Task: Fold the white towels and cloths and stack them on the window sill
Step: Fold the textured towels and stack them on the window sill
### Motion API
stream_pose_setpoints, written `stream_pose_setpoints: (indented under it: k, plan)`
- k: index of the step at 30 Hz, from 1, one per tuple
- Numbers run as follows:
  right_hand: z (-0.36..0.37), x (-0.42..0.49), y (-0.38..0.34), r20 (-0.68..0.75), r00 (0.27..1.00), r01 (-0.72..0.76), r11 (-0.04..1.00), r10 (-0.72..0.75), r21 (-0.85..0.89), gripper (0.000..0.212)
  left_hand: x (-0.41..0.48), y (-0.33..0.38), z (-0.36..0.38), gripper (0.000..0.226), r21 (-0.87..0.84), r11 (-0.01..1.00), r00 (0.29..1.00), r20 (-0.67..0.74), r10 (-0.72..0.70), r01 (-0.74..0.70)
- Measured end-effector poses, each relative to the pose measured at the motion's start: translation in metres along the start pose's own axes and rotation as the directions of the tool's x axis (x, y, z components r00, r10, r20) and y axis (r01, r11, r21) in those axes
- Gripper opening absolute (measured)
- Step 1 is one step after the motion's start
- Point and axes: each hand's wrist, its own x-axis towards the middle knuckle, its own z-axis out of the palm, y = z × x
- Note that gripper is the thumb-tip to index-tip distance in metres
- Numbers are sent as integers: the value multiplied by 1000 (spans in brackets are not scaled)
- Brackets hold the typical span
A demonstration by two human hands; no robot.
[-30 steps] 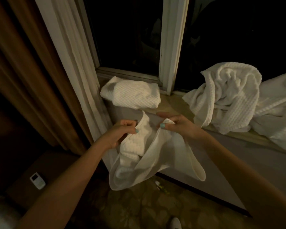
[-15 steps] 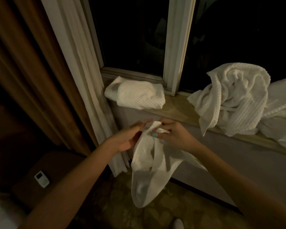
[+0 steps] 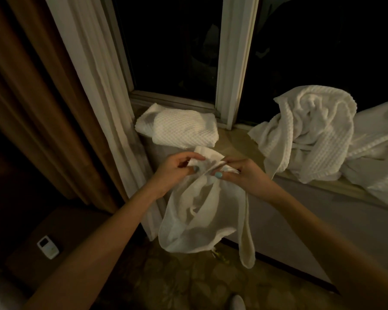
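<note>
A small white cloth (image 3: 202,211) hangs in front of the window sill (image 3: 235,144), bunched at its top edge. My left hand (image 3: 177,170) pinches that edge on the left, and my right hand (image 3: 240,173) pinches it on the right, close together. A folded white towel (image 3: 182,128) lies on the sill's left end, just above my hands. A heap of unfolded white towels (image 3: 311,135) covers the sill to the right, with more white fabric (image 3: 381,144) running off the frame.
White and brown curtains (image 3: 83,86) hang at the left of the dark window (image 3: 173,45). A low dark table (image 3: 61,233) at lower left carries a small white remote (image 3: 48,247). Patterned carpet (image 3: 188,283) lies below.
The cloth hung as one long strip half a second ago; now it is spread wider, with a corner trailing at the right. My left hand has taken hold of its top edge beside my right.
</note>
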Motion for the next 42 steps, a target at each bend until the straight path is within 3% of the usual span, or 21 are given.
stream_pose_setpoints:
  k: [2,5,9,14,20,25,29,33,35,38,42]
  plan:
    - [-4,5,-2,-39,999,-23,1000,23,-8,20,-2,7,3,37,24,1000,997,73,18,-20]
    - [-7,9,-8,-49,998,-43,998,40,-52,47,-4,13,8,26,58,996,997,43,62,-65]
    - [-6,10,-11,-52,998,-35,996,31,-85,31,-6,12,12,21,96,990,994,-18,105,-103]
    - [-4,4,-9,1,998,-59,991,59,-124,31,-10,3,18,20,117,982,988,-17,151,-148]
    - [-7,-5,-10,-91,991,47,902,-95,-430,25,-10,0,20,13,139,983,990,-66,128,-118]
    - [-16,-9,-20,-100,993,20,947,-55,-321,13,-9,2,27,17,245,952,973,-95,211,-183]
    - [-22,-11,-26,-60,996,-76,952,61,-297,21,-6,2,31,8,336,918,954,-137,267,-209]
    - [-31,-15,-34,67,984,-143,953,166,-268,14,-10,6,34,14,270,941,948,-183,260,-206]
    - [-30,-16,-33,21,981,-181,956,191,-230,4,-11,8,37,17,265,932,941,-160,297,-249]
    - [-30,-15,-33,-32,975,-221,966,219,-135,10,-12,12,41,30,254,935,948,-139,287,-245]
    - [-29,-17,-39,-10,982,-185,964,187,-188,8,-19,19,46,22,112,975,970,-130,207,-193]
